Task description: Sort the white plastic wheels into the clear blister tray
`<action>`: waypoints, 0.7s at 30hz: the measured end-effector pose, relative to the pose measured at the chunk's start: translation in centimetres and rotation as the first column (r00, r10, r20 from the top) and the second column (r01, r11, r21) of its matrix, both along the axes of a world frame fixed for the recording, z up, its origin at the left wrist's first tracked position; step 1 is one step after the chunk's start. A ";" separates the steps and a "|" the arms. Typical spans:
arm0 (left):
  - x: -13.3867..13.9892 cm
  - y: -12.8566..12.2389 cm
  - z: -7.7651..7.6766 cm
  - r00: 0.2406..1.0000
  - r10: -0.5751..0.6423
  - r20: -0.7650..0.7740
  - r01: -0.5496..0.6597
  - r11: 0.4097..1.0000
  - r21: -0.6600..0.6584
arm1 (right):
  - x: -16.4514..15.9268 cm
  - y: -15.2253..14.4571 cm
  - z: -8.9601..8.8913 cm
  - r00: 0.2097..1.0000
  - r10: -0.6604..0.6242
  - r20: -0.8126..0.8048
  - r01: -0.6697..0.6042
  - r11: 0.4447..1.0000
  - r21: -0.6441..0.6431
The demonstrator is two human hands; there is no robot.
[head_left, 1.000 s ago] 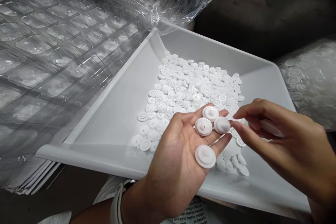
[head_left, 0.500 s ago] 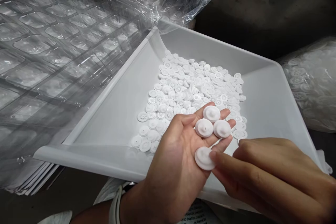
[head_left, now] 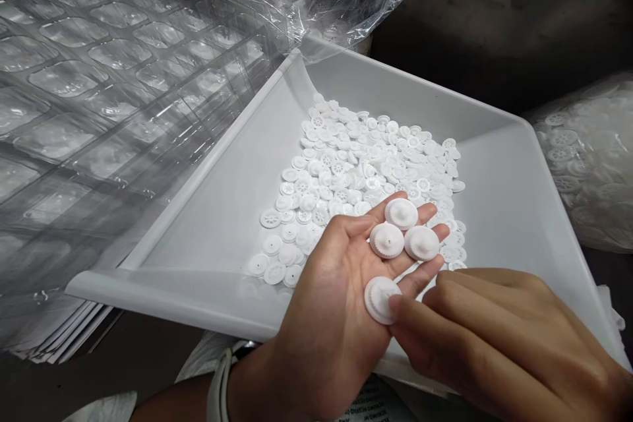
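My left hand (head_left: 331,316) is palm up with its fingers stretched out, holding white plastic gears over the near part of a light grey tray (head_left: 198,211). Three of them, including a gear with a small central hole (head_left: 386,240), lie together on the fingers. Lower on the palm is another gear (head_left: 380,300), tilted, with a raised toothed hub. My right hand (head_left: 499,330) pinches that one at its right edge; its thumb is mostly hidden. Beyond the left hand, a heap of similar white gears (head_left: 346,165) covers the tray floor.
Clear plastic blister trays (head_left: 74,79) are stacked on the left, above a pile of sheets (head_left: 64,336). A crumpled clear bag (head_left: 346,0) sits behind the tray's far corner. At the right stands a bag of white gears (head_left: 588,158).
The gear in my right fingers has turned so its hub now shows, and it has shifted slightly left on the palm. The three gears on the fingers keep their arrangement.
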State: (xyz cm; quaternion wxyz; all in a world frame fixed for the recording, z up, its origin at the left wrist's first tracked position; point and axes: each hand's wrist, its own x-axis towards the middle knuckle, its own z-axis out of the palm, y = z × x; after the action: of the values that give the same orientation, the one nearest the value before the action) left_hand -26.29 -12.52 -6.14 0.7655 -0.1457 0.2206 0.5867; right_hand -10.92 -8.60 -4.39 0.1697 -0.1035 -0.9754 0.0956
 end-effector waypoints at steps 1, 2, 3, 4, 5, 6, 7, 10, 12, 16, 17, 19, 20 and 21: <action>0.0 0.0 0.1 1.000 -0.005 -0.004 0.005 1.000 -0.002 | 0.0 0.0 -0.1 1.000 -0.001 0.003 0.001 1.000 0.006; -0.1 0.0 0.1 1.000 -0.010 -0.009 0.010 1.000 -0.008 | 0.1 -0.1 -0.2 1.000 -0.005 0.012 0.005 1.000 0.002; -0.1 0.0 0.2 1.000 -0.014 -0.012 0.014 1.000 -0.012 | 0.2 -0.2 -0.3 1.000 -0.013 0.019 0.013 1.000 -0.013; -0.1 0.0 0.2 1.000 -0.013 -0.015 0.013 1.000 -0.011 | 0.3 -0.3 -0.4 0.999 -0.028 0.030 0.029 0.999 -0.035; -0.1 0.0 0.2 1.000 -0.010 -0.017 0.010 1.000 -0.009 | 0.3 -0.5 -0.4 0.998 -0.051 0.045 0.053 0.997 -0.056; -0.1 0.0 0.2 1.000 -0.010 -0.017 0.010 1.000 -0.007 | 0.4 -0.6 -0.4 0.995 -0.078 0.063 0.082 0.994 -0.066; -0.1 0.0 0.1 1.000 -0.011 -0.018 0.011 1.000 -0.007 | 0.4 -0.7 -0.4 0.991 -0.105 0.081 0.110 0.992 -0.063; -0.1 0.0 0.0 0.999 -0.043 -0.013 0.043 0.999 0.004 | 0.4 -0.7 -0.3 0.990 -0.120 0.079 0.125 0.990 -0.062; -0.1 0.0 -0.1 0.998 -0.062 0.001 0.062 0.998 0.026 | 0.4 -0.6 -0.3 0.995 -0.083 0.056 0.088 0.991 -0.097; -0.1 -0.1 -0.1 0.999 -0.052 0.004 0.052 0.998 0.040 | 0.4 -0.7 -0.6 0.994 -0.092 0.063 0.095 0.994 -0.052; -0.1 -0.1 -0.1 0.999 -0.049 0.001 0.049 0.998 0.031 | 0.5 -0.8 -0.7 0.992 -0.110 0.062 0.111 0.994 -0.022; -0.1 -0.2 -0.1 0.999 -0.050 0.003 0.050 0.999 0.017 | 0.7 -0.8 -0.7 0.992 -0.115 0.049 0.115 0.993 0.005; -0.1 -0.2 -0.1 0.999 -0.048 0.005 0.048 0.999 0.016 | 0.8 -0.7 -0.6 0.994 -0.094 0.047 0.094 0.996 0.006; -0.1 -0.3 -0.1 0.999 -0.043 0.006 0.043 0.999 0.021 | 1.0 -0.5 -0.6 0.995 -0.095 0.044 0.095 0.995 -0.004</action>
State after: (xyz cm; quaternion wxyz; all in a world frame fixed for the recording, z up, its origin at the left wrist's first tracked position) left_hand -26.37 -12.79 -6.27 0.7801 -0.1348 0.2151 0.5719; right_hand -9.96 -9.10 -4.96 0.1525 -0.1524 -0.9725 0.0882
